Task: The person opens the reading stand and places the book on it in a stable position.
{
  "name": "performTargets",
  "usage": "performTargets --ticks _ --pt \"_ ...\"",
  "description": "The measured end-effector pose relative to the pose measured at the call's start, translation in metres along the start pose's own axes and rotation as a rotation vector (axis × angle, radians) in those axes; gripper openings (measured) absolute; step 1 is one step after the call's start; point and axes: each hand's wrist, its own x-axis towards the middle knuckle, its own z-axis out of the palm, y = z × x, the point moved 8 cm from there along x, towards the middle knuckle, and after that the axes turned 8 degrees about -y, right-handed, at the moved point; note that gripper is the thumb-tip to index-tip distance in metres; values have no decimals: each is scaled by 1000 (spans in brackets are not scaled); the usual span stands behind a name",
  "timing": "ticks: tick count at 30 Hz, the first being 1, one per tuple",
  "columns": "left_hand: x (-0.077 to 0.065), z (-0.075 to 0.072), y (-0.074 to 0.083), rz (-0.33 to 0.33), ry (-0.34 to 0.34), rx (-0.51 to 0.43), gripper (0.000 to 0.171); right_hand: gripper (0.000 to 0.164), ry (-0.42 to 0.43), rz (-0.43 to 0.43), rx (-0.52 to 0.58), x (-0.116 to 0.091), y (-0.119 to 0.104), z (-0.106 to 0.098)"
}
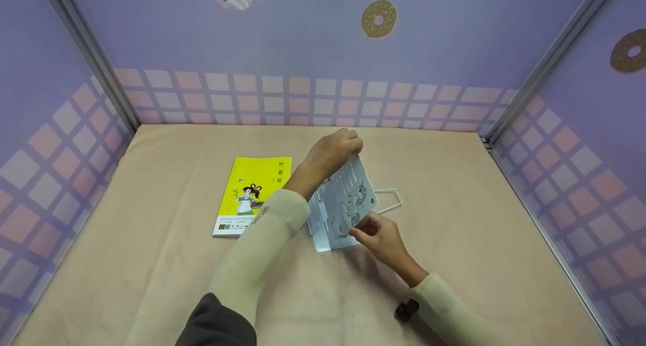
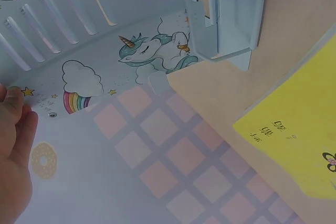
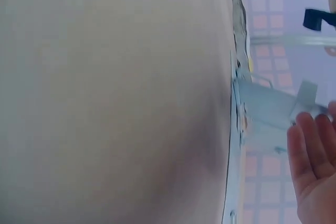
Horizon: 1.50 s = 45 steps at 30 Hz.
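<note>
A pale blue book stand [image 1: 348, 199] printed with unicorns, clouds and stars stands tilted on the cloth. My left hand [image 1: 333, 149] grips its raised panel at the upper edge; in the left wrist view the fingers of that hand [image 2: 16, 150] lie at the panel's corner beside a star. At the panel's lower right, my right hand [image 1: 382, 237] pinches the edge between thumb and forefinger. Behind the panel a white wire loop [image 1: 398, 200] sticks out to the right. In the right wrist view the stand [image 3: 268, 111] appears edge-on, beside the right fingers [image 3: 310, 145].
To the left lies a yellow book [image 1: 257, 179] with a cartoon girl on its cover, partly behind my left forearm. A beige cloth [image 1: 166, 194] covers the table. Purple printed panels [image 1: 303, 48] wall in the back and both sides.
</note>
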Motion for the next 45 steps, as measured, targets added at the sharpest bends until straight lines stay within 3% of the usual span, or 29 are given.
performTargets --ticks 5,11,14,18,24,30,38,45 --pt "-3 1 -3 -19 -1 0 14 8 31 42 122 5 15 -20" --pt "-7 0 -9 -41 -4 -17 14 12 218 297 343 9 54 -51" --pt "-9 -1 -11 -49 -1 -23 15 17 268 429 463 9 73 -57" --pt "-12 -1 -13 -54 1 -33 14 33 295 521 601 9 87 -59" --pt "-15 -3 -16 -49 6 -37 13 47 272 597 689 11 92 -58" --pt "-18 -8 -18 -55 26 -40 14 42 233 658 714 13 93 -53" --pt "-16 -8 -12 -54 25 -39 15 38 283 676 831 12 103 -53" --pt "-10 -2 -7 -46 -7 -59 15 39 317 694 849 7 109 -58"
